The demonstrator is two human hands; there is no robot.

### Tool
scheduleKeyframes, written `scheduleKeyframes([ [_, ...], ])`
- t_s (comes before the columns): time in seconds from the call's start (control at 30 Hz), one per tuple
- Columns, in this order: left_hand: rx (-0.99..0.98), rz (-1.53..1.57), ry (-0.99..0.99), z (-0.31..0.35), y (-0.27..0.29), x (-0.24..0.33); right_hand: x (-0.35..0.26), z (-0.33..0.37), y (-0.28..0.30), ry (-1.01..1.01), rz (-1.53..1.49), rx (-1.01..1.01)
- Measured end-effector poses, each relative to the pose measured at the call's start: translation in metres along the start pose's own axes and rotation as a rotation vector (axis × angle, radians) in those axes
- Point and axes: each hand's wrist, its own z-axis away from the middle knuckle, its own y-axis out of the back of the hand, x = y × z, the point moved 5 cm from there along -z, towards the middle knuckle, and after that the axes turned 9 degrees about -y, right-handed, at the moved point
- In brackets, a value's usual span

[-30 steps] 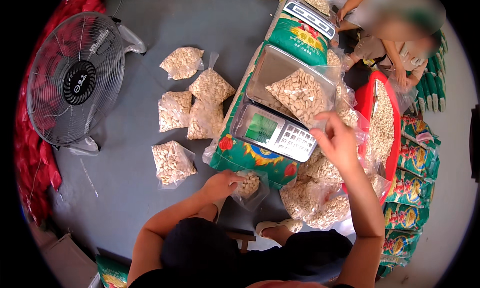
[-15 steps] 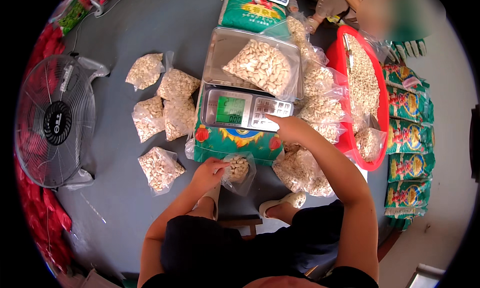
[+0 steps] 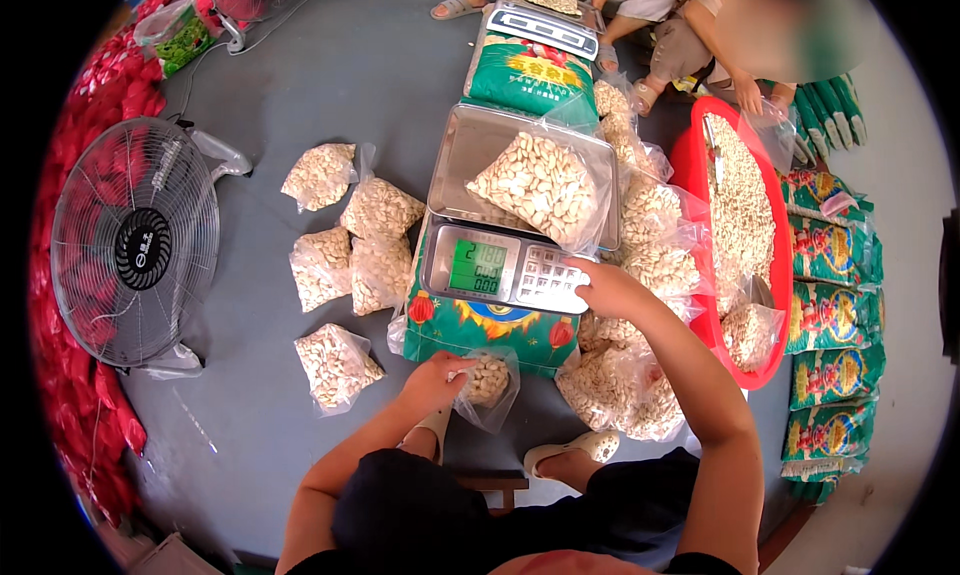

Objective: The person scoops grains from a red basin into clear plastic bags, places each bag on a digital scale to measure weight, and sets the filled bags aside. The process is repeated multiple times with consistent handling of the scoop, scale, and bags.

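The left hand (image 3: 432, 383) is closed around the neck of a small clear bag of pale nuts (image 3: 487, 382), just at 6 o'clock of the scale (image 3: 515, 270). The right hand (image 3: 603, 287) rests loosely curled, holding nothing, on the scale's keypad edge. Open grey floor (image 3: 250, 445) lies at 9 o'clock, bounded by the fan (image 3: 135, 245).

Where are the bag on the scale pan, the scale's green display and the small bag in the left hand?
bag on the scale pan (image 3: 540, 185), head view, middle of the filled bag.
green display (image 3: 477, 267), head view, centre of the lit screen.
small bag (image 3: 490, 380), head view, its filled part beside the left hand (image 3: 432, 383).
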Motion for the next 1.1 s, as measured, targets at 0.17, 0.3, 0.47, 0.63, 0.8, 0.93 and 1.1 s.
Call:
scheduleKeyframes([
  [0.17,0.009,-0.030,-0.023,0.002,-0.001,0.004,-0.013,0.049,-0.060,0.159,0.094,-0.432],
  [0.3,-0.009,-0.047,-0.043,-0.003,-0.008,-0.001,-0.004,0.081,-0.103,0.084,0.198,-0.571],
  [0.47,0.075,-0.026,-0.021,-0.001,0.001,0.015,-0.026,0.103,-0.097,0.194,0.034,-0.607],
  [0.63,0.076,-0.025,0.019,-0.004,0.010,0.024,-0.022,0.063,0.039,0.223,-0.681,0.477],
  [0.8,0.092,-0.166,0.074,-0.003,0.001,0.008,-0.074,0.045,0.132,0.223,0.114,0.904],
  [0.93,0.019,-0.119,0.172,-0.004,-0.002,0.003,-0.088,0.009,0.138,-0.101,0.333,0.672],
  [1.1,0.010,-0.104,0.136,-0.004,-0.003,0.005,-0.098,-0.007,0.143,-0.294,0.489,0.684],
])
